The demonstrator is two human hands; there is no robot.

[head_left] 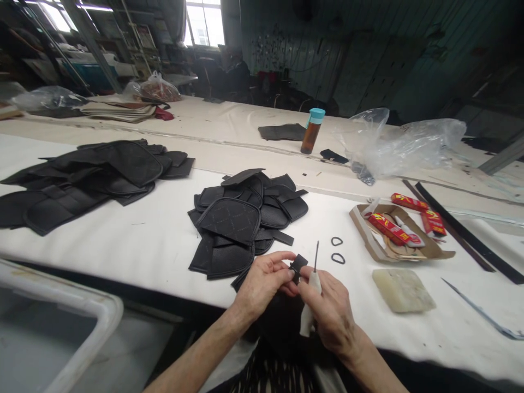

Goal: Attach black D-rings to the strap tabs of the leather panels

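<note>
My left hand (267, 281) pinches a small black strap end (300, 264) at the table's near edge. My right hand (331, 305) grips a white-handled awl (313, 281), its thin metal shaft pointing up, while its fingertips also touch the strap. Dark material hangs below my hands, mostly hidden in shadow. Just beyond lies a pile of black padded pieces (231, 218) with stitched edges and straps. Two black D-shaped rings, a nearer one (338, 263) and a farther one (337, 237), lie on the white table right of the awl.
At right are a cardboard box (364, 240) with red-and-yellow cartons (388, 228), a yellowish block (403, 290) and pointed scissors (478, 305). A bottle (311, 134) and plastic bag (401, 144) stand farther back. More black pieces (110, 169) lie left, above a white bin (102, 299).
</note>
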